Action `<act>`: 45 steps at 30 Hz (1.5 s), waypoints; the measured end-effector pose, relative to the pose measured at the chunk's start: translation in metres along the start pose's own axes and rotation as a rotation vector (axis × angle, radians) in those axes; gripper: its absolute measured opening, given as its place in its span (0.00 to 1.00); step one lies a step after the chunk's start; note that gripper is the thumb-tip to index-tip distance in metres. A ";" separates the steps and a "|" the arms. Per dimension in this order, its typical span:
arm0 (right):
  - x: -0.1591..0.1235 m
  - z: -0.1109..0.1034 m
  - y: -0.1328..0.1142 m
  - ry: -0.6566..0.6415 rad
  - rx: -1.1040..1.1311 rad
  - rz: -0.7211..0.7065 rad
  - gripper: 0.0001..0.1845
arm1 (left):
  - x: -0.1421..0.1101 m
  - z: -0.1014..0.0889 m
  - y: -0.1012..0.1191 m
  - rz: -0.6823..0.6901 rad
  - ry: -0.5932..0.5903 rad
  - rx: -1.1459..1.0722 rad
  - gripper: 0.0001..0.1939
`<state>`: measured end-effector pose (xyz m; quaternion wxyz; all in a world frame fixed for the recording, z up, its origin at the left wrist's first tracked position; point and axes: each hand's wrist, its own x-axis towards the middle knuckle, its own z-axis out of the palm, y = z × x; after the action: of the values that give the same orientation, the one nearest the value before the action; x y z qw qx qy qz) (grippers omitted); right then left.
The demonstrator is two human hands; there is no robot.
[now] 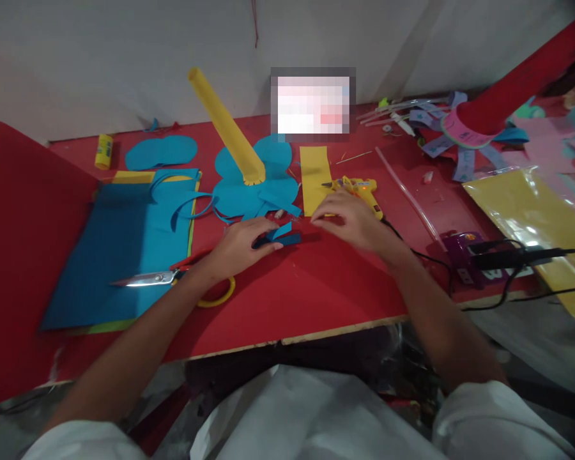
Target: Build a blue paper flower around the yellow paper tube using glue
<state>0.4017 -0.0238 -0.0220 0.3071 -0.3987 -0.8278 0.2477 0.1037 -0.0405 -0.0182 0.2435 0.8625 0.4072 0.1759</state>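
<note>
My left hand is closed on a blue paper strip, which is folded or doubled, its ends sticking out past my fingertips. My right hand hovers to the right of it, fingers half curled, with nothing visible in them. Just behind that hand lies a yellow glue gun, partly covered by it. A yellow paper rectangle is on the table to the gun's left. Behind my left hand, a yellow paper cone leans up from a blue petal-shaped paper base.
Scissors lie across blue sheets, partly beneath my left forearm. A glue stick and blue cut-out are at back left. At right are a purple power box with black cables, a clear glue rod and a red cone.
</note>
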 end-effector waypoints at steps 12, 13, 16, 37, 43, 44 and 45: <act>-0.001 0.029 -0.022 -0.141 -0.145 0.075 0.06 | -0.001 0.004 -0.002 0.036 0.038 -0.006 0.21; -0.002 0.031 -0.023 -0.127 -0.138 0.084 0.06 | -0.001 0.004 -0.002 0.040 0.036 -0.008 0.22; -0.003 0.034 -0.024 -0.119 -0.115 0.108 0.06 | -0.001 0.003 -0.002 0.043 0.033 -0.003 0.22; -0.002 0.034 -0.027 -0.186 -0.176 0.100 0.07 | -0.002 0.006 -0.003 0.031 0.004 -0.017 0.18; -0.002 0.032 -0.024 -0.163 -0.149 0.111 0.07 | -0.003 0.010 -0.009 0.094 0.006 0.013 0.14; -0.002 0.032 -0.024 -0.153 -0.151 0.113 0.07 | -0.003 0.010 -0.009 0.098 0.006 0.019 0.14; -0.002 0.032 -0.024 -0.141 -0.153 0.115 0.06 | -0.003 0.010 -0.009 0.098 0.005 0.023 0.14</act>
<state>0.3680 -0.0438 -0.0286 0.2018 -0.4496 -0.8396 0.2285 0.1015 -0.0408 -0.0314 0.2234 0.8838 0.3671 0.1852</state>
